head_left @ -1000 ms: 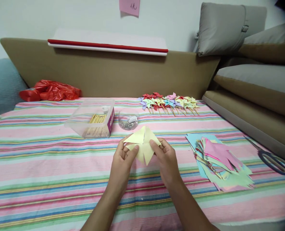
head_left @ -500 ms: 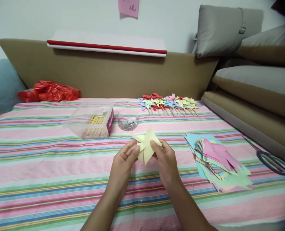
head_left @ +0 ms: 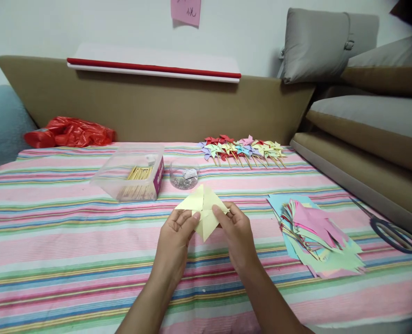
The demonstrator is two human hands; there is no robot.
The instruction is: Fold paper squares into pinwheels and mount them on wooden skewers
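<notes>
Between my two hands is a pale yellow square of paper [head_left: 207, 222] with slits running in from its corners. My left hand [head_left: 178, 232] pinches its left side, thumb on top. My right hand [head_left: 235, 229] grips the right side, its thumb pressed near the middle of the sheet. The fingers under the paper are partly hidden. Beyond my hands stand a clear round tub [head_left: 184, 176] of small metal pins and a clear plastic box [head_left: 104, 178] with wooden sticks [head_left: 139, 174] inside.
Finished paper pinwheels [head_left: 244, 148] on sticks lie at the back. To the right are a stack of coloured cut paper [head_left: 320, 236] and dark-handled scissors [head_left: 393, 232]. A red plastic bag [head_left: 73, 132] sits at the back left. Cushions [head_left: 369, 125] are piled along the right side.
The yellow paper has turned and now lies flatter and wider between my hands, its slit flaps less spread. Both hands have shifted slightly and keep their hold.
</notes>
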